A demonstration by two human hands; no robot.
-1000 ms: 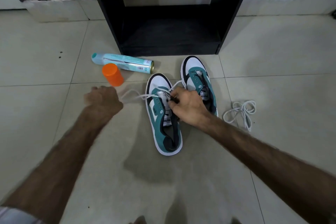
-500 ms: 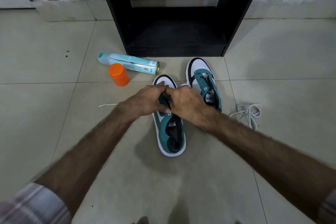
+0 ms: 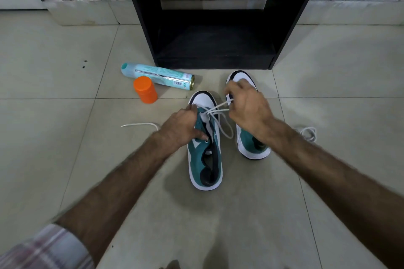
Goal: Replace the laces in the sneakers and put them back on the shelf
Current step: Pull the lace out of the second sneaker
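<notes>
The left sneaker (image 3: pixel 205 150) is steadied by the left hand (image 3: pixel 183 129) while its lace (image 3: pixel 218 113), barely threaded, is pinched by the right hand (image 3: pixel 247 107); the right sneaker (image 3: pixel 251 144) and the shelf (image 3: pixel 215 50) are judged pending.

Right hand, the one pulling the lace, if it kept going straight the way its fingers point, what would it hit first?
Probably the white toe of the far sneaker, just beyond the right hand that pinches the lace. Past that stands the black shelf. The hand's height above the shoe is unclear, so it might pass over.
</notes>
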